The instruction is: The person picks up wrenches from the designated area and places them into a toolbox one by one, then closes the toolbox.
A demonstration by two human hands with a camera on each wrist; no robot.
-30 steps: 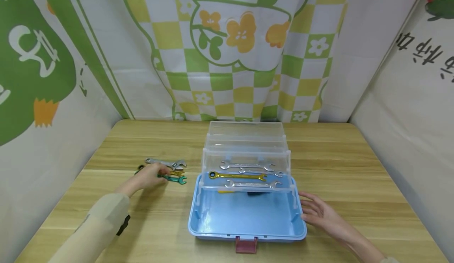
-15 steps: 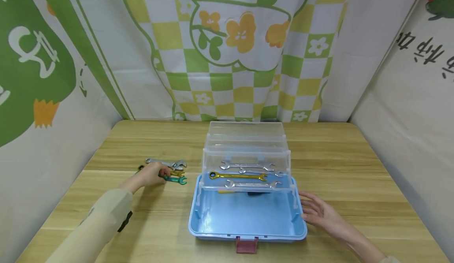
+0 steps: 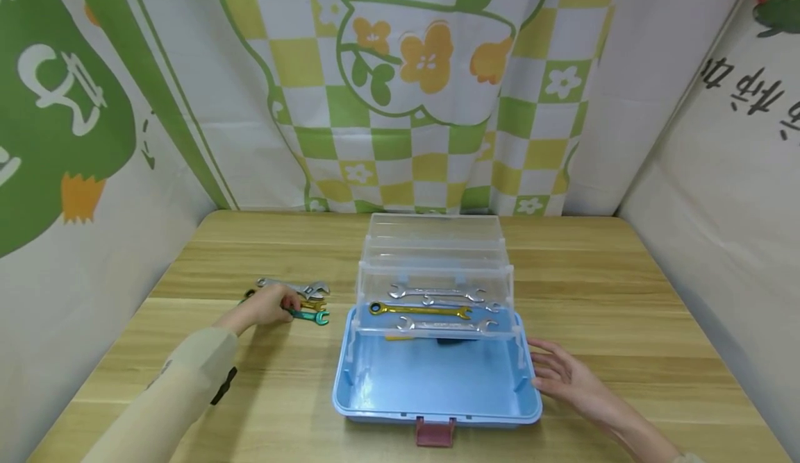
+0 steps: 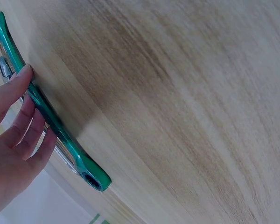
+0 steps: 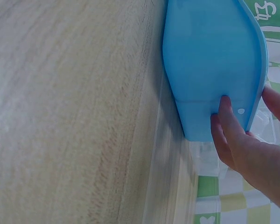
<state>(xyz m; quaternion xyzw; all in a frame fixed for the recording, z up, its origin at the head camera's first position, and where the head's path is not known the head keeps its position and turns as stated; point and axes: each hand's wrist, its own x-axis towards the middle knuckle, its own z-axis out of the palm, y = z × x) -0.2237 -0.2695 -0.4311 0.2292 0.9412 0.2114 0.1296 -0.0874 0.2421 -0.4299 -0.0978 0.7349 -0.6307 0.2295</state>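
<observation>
My left hand [image 3: 270, 305] pinches a green ratchet wrench [image 4: 49, 116] between thumb and fingers, low over the table left of the toolbox. Its open-end jaw points right in the head view; the ring end shows in the left wrist view. Just behind lie a gold wrench [image 3: 314, 305], partly hidden by the hand, and a silver adjustable wrench [image 3: 312, 289]. A light blue toolbox [image 3: 437, 386] stands with its clear trays raised. My right hand [image 3: 565, 376] touches its right wall, fingers fairly straight on the outer side [image 5: 210, 60] and one digit at the rim.
Several silver wrenches [image 3: 446, 325] and a gold ratchet wrench [image 3: 420, 309] lie in the clear tray. Beneath it, a black item [image 3: 455, 341] and a yellow one [image 3: 398, 338] peek out. A maroon latch [image 3: 434, 432] hangs at the front. Patterned curtains [image 3: 431, 164] close off the back.
My left forearm has shifted slightly to the right, while the left hand stays at the green wrench. The right hand and toolbox keep their place.
</observation>
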